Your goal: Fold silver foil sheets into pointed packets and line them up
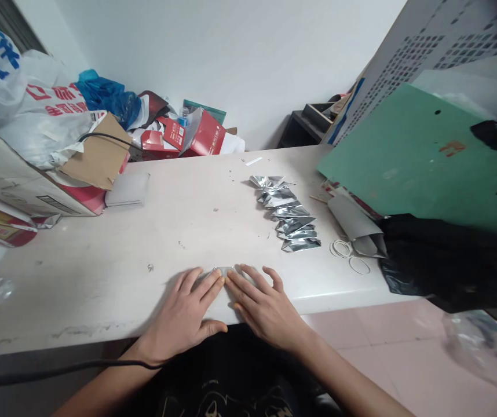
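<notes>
Both hands lie flat, palms down, at the near edge of the white table (pixel 187 226), lower centre of the frame. The left hand (pixel 187 315) and right hand (pixel 261 307) have their fingers spread and angled inward so that the fingertips meet. Beneath those fingertips lies a small silver foil packet (pixel 223 270); only its upper edge shows, the remainder being covered by the fingers. Neither hand pinches or lifts it; both press down on it against the table.

To the right of centre, a row of similar silver foil packets (pixel 289 214) runs in an overlapping line away from the person, well apart from the hands. Just right of that row lie two white rubber bands (pixel 349 255) and a folded grey paper sleeve (pixel 357 229). A large green board (pixel 422 156) leans over the right end of the table, with black plastic sheeting (pixel 448 260) below it.

In the upper left of the frame stands a heap of plastic bags (pixel 26 104), a cardboard box (pixel 96 153) and red cartons (pixel 187 136). A translucent white container (pixel 127 189) sits just beside the box. A black cable (pixel 57 368) runs along the table's front edge, lower left.
</notes>
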Available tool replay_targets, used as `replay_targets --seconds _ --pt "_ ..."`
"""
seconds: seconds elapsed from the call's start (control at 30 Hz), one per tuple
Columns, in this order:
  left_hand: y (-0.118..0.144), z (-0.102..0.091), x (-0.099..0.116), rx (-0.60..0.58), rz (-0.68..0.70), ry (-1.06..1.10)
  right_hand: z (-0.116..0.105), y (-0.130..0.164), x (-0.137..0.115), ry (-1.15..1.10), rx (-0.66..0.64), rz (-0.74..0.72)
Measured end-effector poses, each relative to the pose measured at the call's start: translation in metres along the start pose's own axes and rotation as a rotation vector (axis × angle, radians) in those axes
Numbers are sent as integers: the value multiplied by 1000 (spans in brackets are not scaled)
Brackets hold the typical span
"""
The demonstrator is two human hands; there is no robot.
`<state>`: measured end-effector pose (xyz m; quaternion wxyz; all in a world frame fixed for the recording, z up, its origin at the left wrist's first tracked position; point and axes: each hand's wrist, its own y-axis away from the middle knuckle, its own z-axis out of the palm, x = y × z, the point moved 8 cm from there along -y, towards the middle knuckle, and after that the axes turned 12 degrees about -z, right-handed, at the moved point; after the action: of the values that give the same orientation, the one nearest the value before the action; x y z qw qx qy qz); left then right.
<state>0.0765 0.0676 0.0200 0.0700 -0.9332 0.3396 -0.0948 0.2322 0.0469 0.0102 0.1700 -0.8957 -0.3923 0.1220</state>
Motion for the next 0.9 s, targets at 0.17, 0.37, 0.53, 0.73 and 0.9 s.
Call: replay_targets --seconds 0.17,0.37,0.53,0.73,0.9 --pt "0 1 -2 2 5 14 -1 -2 -2 -48 16 -4" --pt "1 -3 -12 -17 1 49 -9 1 13 -96 42 55" --pt "4 -8 -18 -23 -23 39 -15 7 21 -111 82 89" --pt "2 -2 -14 -34 -68 6 -10 -1 14 -135 22 114" --pt "0 0 -15 -28 -81 25 -3 -2 11 -107 -52 117"
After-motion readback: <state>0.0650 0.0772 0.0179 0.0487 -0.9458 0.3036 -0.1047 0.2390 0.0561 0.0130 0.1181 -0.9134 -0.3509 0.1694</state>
